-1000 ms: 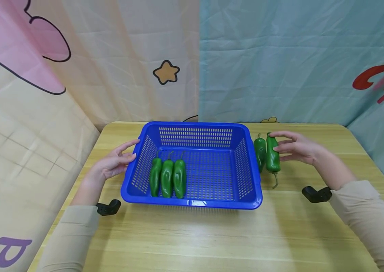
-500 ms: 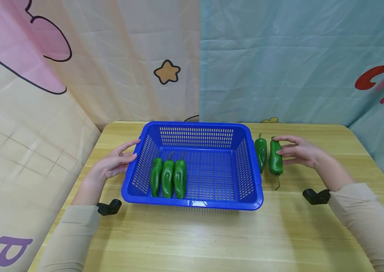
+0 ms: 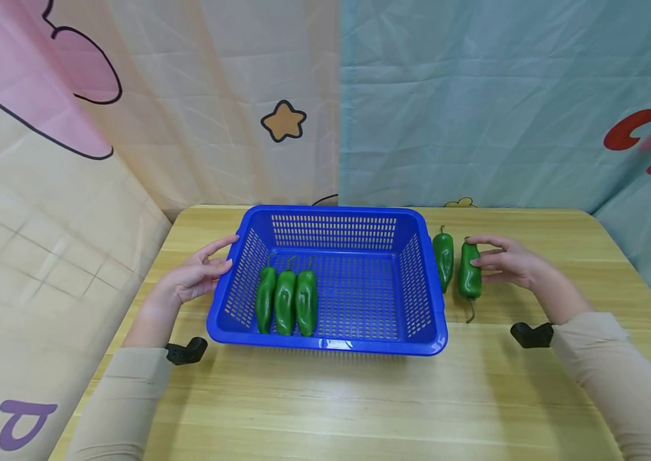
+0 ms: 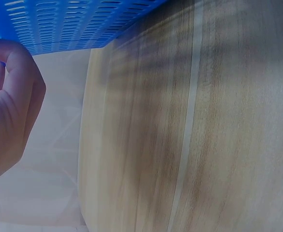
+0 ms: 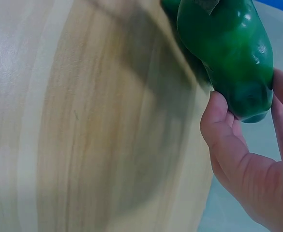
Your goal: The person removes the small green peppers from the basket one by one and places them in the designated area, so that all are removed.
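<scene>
A blue plastic basket (image 3: 279,341) with slotted walls stands on the table. My left hand (image 3: 195,275) grips its left rim, and the left wrist view shows a bent finger at the basket's edge. Inside, three green peppers (image 3: 285,301) lie side by side toward the left, stems pointing away from me. To the right of the basket, my right hand (image 3: 506,262) pinches another green pepper (image 3: 469,275) near its blunt end, thumb on one side and fingers on the other. This pepper (image 5: 228,43) has its stem toward me in the head view.
One more green pepper (image 3: 443,256) lies against the basket's right side, left of the held one. The wooden table (image 3: 325,410) ends at a printed curtain (image 3: 446,102) behind, and another stretch of curtain runs down the left side.
My right hand has shifted slightly right and toward me with the pepper, widening the gap to the pepper beside the basket. The left hand keeps its hold on the rim.
</scene>
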A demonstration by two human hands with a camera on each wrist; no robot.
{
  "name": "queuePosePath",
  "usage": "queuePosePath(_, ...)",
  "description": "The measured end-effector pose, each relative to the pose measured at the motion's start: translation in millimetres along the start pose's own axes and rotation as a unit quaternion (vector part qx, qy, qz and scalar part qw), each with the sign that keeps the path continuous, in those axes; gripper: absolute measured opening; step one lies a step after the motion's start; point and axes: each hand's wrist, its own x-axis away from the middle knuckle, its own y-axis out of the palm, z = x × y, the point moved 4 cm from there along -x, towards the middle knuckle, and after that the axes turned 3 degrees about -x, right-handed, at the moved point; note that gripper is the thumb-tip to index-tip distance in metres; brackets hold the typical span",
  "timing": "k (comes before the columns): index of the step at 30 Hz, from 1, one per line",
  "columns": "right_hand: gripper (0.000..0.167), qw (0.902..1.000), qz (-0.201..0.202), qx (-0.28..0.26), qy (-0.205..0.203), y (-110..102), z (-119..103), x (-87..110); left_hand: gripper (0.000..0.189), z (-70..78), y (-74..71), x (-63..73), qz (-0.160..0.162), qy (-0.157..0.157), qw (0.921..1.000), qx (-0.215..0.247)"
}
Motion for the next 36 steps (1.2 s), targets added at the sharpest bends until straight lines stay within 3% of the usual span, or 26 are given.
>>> queuePosePath(8, 0.037, 0.9998, 0.014, -0.006, 0.008, -2, 8, -4.1, 0.044, -0.1, 0.1, -0.4, -0.002, 0.001, 1.0, 0.002)
queuePosePath(17, 0.037, 0.9989, 0.034, 0.027, 0.017, -5, 15, -11.3, 0.047, 0.3, -0.4, -1.0, 0.0, 0.001, 1.0, -0.002)
queuePosePath(36, 0.036, 0.9972, 0.065, 0.035, -0.001, -9, 12, -21.5, 0.046, -0.6, -1.0, -0.5, 0.002, 0.002, 1.0, 0.007)
